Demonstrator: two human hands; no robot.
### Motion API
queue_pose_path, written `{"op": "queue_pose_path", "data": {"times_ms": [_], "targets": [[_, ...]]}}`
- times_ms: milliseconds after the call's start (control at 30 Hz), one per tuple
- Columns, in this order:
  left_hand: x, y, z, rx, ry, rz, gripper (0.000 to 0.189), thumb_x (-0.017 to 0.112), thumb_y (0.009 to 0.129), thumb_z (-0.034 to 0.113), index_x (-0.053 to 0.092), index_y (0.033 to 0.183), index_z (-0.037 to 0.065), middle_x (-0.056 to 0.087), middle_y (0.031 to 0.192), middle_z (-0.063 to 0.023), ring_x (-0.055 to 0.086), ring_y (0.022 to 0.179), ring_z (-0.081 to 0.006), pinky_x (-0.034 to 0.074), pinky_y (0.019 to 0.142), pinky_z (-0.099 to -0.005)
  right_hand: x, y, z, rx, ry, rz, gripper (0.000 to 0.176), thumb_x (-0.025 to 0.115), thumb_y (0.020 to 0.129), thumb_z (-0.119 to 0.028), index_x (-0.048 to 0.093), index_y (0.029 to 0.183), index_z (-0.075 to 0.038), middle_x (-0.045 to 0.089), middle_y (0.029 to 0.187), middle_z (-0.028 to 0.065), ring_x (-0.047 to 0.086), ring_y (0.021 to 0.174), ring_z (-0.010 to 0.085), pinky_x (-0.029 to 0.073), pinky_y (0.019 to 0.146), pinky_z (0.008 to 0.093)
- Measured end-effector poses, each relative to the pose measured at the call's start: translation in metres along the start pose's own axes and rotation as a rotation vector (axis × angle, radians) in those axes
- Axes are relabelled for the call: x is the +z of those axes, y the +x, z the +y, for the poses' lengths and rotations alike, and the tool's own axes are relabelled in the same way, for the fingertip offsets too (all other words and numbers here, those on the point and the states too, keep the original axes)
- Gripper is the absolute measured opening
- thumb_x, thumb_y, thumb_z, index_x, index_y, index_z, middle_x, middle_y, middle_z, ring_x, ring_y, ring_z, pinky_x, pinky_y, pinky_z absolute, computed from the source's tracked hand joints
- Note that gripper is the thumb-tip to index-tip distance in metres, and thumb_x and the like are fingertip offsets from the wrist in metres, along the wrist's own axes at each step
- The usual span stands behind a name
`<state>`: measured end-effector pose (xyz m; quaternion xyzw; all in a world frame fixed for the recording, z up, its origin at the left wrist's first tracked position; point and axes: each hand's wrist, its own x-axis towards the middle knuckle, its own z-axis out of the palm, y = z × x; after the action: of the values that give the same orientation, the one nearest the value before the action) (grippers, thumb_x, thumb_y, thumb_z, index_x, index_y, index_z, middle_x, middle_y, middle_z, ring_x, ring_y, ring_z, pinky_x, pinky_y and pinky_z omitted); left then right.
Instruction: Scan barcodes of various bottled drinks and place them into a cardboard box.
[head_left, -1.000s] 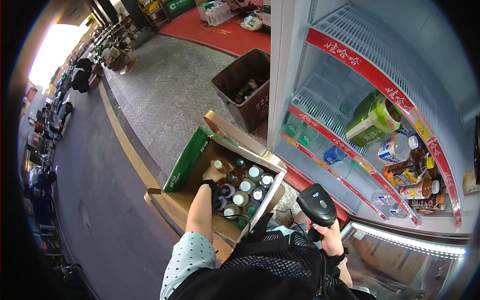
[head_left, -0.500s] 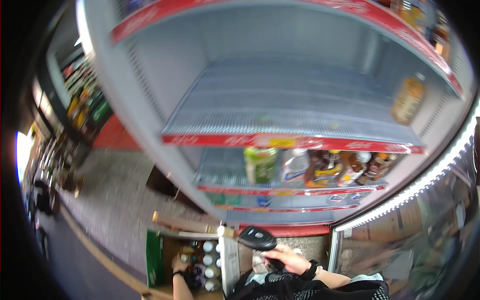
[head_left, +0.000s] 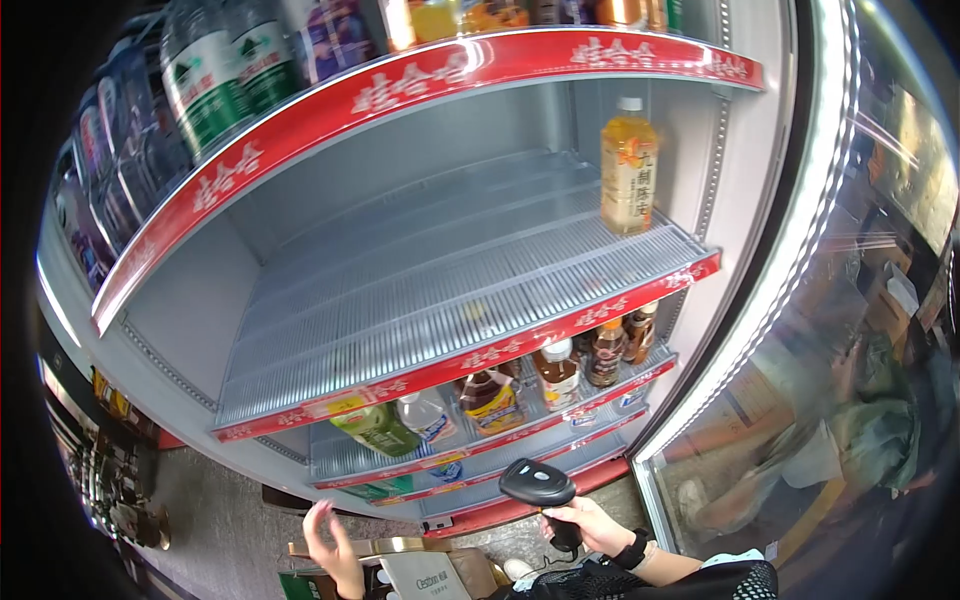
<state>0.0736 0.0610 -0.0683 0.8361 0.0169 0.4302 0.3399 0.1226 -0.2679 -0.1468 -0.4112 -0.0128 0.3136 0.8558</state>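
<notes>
My right hand [head_left: 590, 527] is wrapped round the handle of a black barcode scanner [head_left: 537, 484], low in front of the fridge. Out to the left, my left hand [head_left: 330, 545] is raised with its fingers apart and nothing in them. Just below it is an open cardboard box [head_left: 425, 575] with a printed flap; only a little of its contents shows. On the fridge shelf [head_left: 400, 290] ahead, one bottle of yellow-orange drink [head_left: 628, 170] stands upright at the right end.
Bottles with green labels [head_left: 205, 90] and other drinks fill the upper shelf. Below are a green bottle [head_left: 375, 428], brown-drink bottles [head_left: 490, 400] and others. The open glass door [head_left: 790, 400], edged with a light strip, stands at the right.
My left hand has come up out of the box, away from the bottles in it, and is empty. The view has turned right and up. My right hand still holds the scanner.
</notes>
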Motion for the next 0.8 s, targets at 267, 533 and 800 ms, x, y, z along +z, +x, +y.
{"op": "queue_pose_path", "data": {"times_ms": [267, 533, 800], "targets": [[0.136, 0.097, 0.182, 0.479, -0.107, -0.358, 0.036, 0.065, 0.068, 0.005, 0.053, 0.102, 0.006, 0.038, 0.122, -0.0189, 0.039, 0.114, -0.0308, 0.034, 0.094, -0.039, -0.051, -0.03, -0.046, -0.195, 0.053, 0.124, 0.02, 0.059, 0.08, -0.014, 0.057, 0.095, 0.0, 0.059, 0.078, 0.006, 0.057, 0.072, 0.0123, 0.046, 0.068, 0.025], [0.271, 0.176, 0.256, 0.111, -0.578, -0.443, 0.075, 0.071, 0.067, 0.025, 0.029, 0.124, 0.003, 0.029, 0.128, -0.0181, 0.027, 0.121, -0.0327, 0.025, 0.101, -0.0436, -0.083, -0.051, -0.067, -0.199, 0.007, 0.206, 0.017, 0.061, 0.078, -0.011, 0.057, 0.091, 0.001, 0.059, 0.077, 0.0063, 0.057, 0.07, 0.0121, 0.045, 0.066, 0.0245], [0.357, 0.242, 0.272, -0.128, -0.739, -0.62, 0.11, 0.078, 0.059, 0.029, 0.002, 0.129, -0.009, 0.039, 0.119, -0.0263, 0.044, 0.11, -0.0338, 0.041, 0.09, -0.0346, -0.108, -0.061, -0.08, -0.311, -0.029, 0.308, 0.02, 0.057, 0.077, -0.01, 0.055, 0.091, 0.005, 0.058, 0.076, 0.0106, 0.057, 0.067, 0.0165, 0.047, 0.065, 0.028]]}}
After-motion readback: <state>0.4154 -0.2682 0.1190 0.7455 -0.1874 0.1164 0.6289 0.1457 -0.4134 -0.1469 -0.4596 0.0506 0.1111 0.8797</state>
